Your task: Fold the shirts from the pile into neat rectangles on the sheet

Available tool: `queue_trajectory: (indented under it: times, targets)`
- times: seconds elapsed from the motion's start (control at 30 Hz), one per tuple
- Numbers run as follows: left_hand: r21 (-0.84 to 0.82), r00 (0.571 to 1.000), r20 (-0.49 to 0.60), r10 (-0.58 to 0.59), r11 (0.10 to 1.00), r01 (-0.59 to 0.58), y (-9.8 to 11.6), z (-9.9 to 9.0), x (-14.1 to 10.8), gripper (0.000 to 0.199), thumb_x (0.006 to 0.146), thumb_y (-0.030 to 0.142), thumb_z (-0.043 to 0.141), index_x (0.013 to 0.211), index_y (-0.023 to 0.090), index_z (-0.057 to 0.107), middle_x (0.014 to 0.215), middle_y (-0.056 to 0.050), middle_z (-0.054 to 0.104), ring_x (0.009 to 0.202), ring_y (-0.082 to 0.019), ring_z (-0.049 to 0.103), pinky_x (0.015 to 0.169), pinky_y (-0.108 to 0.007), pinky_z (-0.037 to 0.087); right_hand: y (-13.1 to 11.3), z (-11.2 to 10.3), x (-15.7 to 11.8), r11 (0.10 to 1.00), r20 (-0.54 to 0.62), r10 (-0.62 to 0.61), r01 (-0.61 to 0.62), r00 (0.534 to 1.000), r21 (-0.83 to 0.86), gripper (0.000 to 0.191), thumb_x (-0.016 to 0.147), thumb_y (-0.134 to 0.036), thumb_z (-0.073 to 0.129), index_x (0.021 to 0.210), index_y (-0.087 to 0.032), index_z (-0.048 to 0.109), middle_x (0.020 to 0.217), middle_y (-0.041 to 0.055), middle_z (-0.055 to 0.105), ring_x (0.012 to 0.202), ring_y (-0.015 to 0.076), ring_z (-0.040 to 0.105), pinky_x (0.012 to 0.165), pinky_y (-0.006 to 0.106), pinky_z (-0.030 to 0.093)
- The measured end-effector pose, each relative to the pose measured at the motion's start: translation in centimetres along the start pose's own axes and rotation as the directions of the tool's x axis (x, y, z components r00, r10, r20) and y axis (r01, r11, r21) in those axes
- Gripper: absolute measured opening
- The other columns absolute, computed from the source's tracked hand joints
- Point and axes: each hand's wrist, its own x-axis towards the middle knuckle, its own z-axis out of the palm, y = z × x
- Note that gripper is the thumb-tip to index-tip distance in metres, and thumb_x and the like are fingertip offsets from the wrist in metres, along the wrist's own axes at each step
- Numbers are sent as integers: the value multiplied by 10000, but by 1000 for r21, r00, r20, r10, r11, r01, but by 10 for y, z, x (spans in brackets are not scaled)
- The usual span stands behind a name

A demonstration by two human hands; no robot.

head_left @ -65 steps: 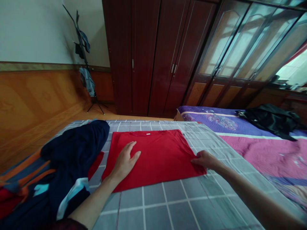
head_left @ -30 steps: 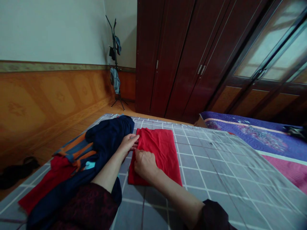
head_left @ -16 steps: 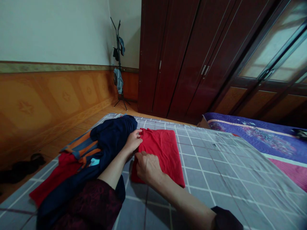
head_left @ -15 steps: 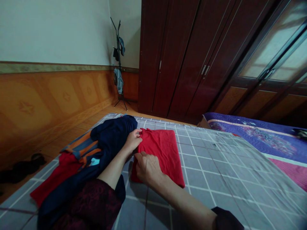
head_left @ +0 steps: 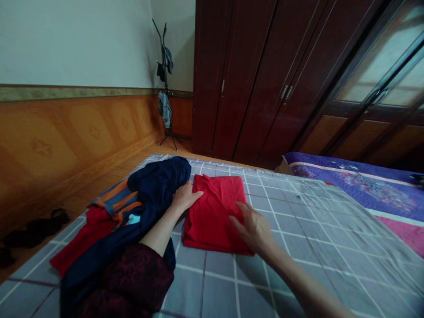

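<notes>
Head view: folded red T-shirt (head_left: 215,216), flat and neatly squared, near the middle of the bedding. Left hand (head_left: 185,197) flat, fingers together, resting on its left edge; right hand (head_left: 253,229) spread open over its lower right corner, pinching nothing. Grey checked bedsheet (head_left: 291,282) beneath; navy-and-orange jacket (head_left: 155,185) at nine o'clock, purple quilt (head_left: 357,190) at two, dark wooden wardrobe (head_left: 232,88) at twelve, coat stand (head_left: 165,88) at eleven.

Navy jacket (head_left: 155,187) in the way, left
</notes>
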Motion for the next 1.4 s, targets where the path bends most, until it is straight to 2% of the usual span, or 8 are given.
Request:
queue_trajectory:
  times: [0.13, 0.37, 0.53, 0.67, 0.87, 1.0, 1.17, 1.4]
  targets:
    - [15, 999, 42, 12, 1000, -13, 1, 3, 0, 518, 721, 413, 649, 1163, 179, 515, 1158, -172, 628, 1079, -323, 589, 833, -360, 429, 39, 0, 2, 978, 126, 195, -203, 973, 52, 583, 811, -436, 527, 1294, -115, 466, 950, 110, 654, 862, 254, 629, 725, 328, 440]
    - [-120, 993, 61, 103, 988, -95, 3, 16, -1, 492, 756, 223, 615, 1220, 170, 461, 1177, -143, 605, 1078, -264, 582, 885, -341, 413, 27, 1, 8, 791, 232, 273, -355, 934, 499, 690, 607, -163, 539, 1288, -95, 455, 589, -40, 555, 543, 151, 537, 510, 247, 386]
    - [-344, 968, 130, 214, 926, -159, 16, 36, -16, 481, 757, 208, 612, 1213, 186, 462, 1005, -65, 654, 933, -195, 624, 800, -277, 453, 66, -27, -7, 636, 291, 267, -395, 919, 662, 684, 644, -247, 488, 1314, -131, 408, 676, -16, 629, 519, 138, 567, 481, 240, 419]
    - [-469, 934, 211, 289, 868, -163, 23, 44, -24, 522, 671, 182, 662, 1165, 192, 495, 889, -20, 648, 808, -168, 620, 715, -243, 456, 105, -28, -30, 746, 304, 259, -390, 917, 539, 650, 640, -348, 564, 1232, -85, 513, 532, -44, 545, 460, 136, 503, 432, 239, 348]
    - [-558, 900, 288, 327, 821, -120, 20, 36, -17, 489, 695, 166, 563, 1168, 161, 439, 823, 2, 611, 704, -141, 593, 601, -226, 417, 94, -24, -42, 954, 175, 170, -206, 970, 219, 498, 805, -405, 496, 1227, -145, 545, 862, 70, 673, 660, 187, 608, 609, 315, 450]
    - [-565, 884, 332, 328, 820, -92, 19, 32, -18, 463, 691, 212, 599, 1131, 147, 468, 806, 2, 595, 671, -133, 570, 590, -230, 405, 60, -35, -47, 994, -3, -49, 48, 999, -103, 396, 834, -279, 489, 1196, -136, 563, 1095, 164, 613, 954, 290, 590, 779, 416, 476]
    - [-551, 894, 296, 335, 825, -126, 19, 32, -20, 686, 695, 301, 669, 1305, 168, 386, 1014, -53, 608, 898, -186, 588, 777, -281, 438, 2, -15, -68, 887, 23, -461, 461, 887, -12, 501, 769, -326, 633, 1234, -186, 508, 1207, 129, 562, 1054, 274, 539, 838, 370, 481]
    - [-582, 937, 177, 301, 800, -147, 22, 44, -21, 695, 684, 147, 608, 1340, 175, 380, 1203, -92, 572, 1038, -205, 579, 890, -295, 437, -31, 20, -58, 795, 57, -596, 598, 801, -103, 156, 751, -37, 531, 810, -180, 540, 759, 24, 586, 678, 171, 508, 551, 285, 351]
